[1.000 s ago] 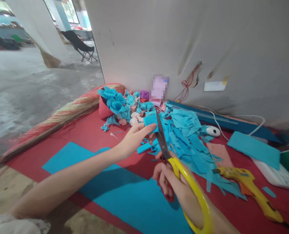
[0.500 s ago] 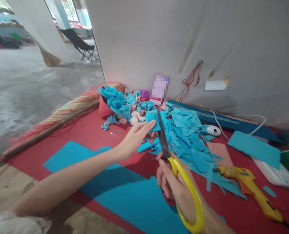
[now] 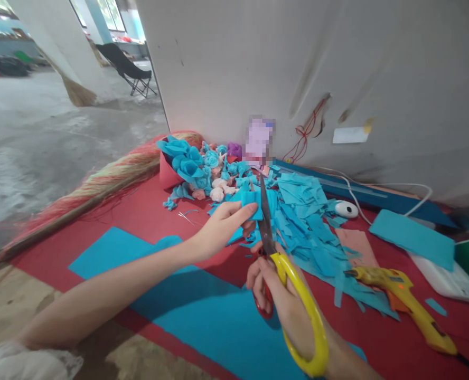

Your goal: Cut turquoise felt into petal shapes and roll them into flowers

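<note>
My left hand (image 3: 224, 227) pinches a small folded piece of blue paper (image 3: 251, 199) between thumb and fingers. My right hand (image 3: 280, 295) is closed around the handles of a pair of scissors (image 3: 266, 232), one loop yellow and the other red. Their dark blade points up and away, along the right edge of the held piece. How far apart the blades stand is hard to see. Below both forearms lies a large blue sheet (image 3: 203, 306). Many blue cut strips (image 3: 309, 227) are heaped just beyond and right of the scissors.
A yellow glue gun (image 3: 401, 290) lies at right, near a folded blue stack (image 3: 412, 237) and a white mouse-like object (image 3: 346, 209). Blue paper flowers in a red wrapper (image 3: 181, 158) and small rosettes (image 3: 214, 174) sit at the back. A straw broom (image 3: 100, 184) borders the left side.
The held piece has shifted slightly right and down with my left hand, and looks narrower beside the blade. The scissors' red loop has moved up and left. The view has shifted slightly.
</note>
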A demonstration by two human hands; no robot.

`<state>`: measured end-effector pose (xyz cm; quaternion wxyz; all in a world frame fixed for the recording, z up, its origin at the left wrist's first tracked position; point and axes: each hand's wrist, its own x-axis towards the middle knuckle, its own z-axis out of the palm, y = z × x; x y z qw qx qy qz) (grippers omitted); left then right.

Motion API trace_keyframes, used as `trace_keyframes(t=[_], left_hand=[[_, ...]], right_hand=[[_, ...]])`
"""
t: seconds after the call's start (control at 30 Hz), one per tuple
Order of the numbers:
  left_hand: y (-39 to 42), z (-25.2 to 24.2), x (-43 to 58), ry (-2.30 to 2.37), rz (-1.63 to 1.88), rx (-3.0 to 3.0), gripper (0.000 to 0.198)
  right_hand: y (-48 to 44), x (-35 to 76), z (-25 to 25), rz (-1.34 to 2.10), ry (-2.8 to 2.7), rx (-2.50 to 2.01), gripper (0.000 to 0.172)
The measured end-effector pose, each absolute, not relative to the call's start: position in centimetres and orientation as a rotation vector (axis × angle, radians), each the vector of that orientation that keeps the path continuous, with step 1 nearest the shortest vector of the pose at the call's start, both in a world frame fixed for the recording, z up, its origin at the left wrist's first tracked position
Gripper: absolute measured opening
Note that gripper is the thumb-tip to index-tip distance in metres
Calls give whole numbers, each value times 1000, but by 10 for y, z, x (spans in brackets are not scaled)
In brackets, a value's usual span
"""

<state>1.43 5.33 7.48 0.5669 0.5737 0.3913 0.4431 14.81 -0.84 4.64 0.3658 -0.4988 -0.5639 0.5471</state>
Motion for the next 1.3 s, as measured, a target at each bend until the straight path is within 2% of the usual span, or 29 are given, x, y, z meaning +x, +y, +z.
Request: trace_keyframes(t=[0.37, 0.67, 0.87, 1.2, 1.3], left_hand=[[54, 72, 17, 922, 1057, 1302, 36], [54, 71, 17, 925, 1052, 1300, 37], [54, 68, 16, 871, 980, 1262, 40], [59, 65, 14, 897, 930, 1287, 40], [59, 67, 11, 853, 925, 1310, 40]], right_hand=[[-12, 141, 51, 1446, -1329, -1392, 44], [-13, 138, 53, 1546, -1259, -1326, 35], [-9, 140, 48, 1659, -1263, -1321, 40], [-3, 144, 58, 1438, -1289, -1487, 58], [8, 153, 65, 1523, -1276, -1377, 48]])
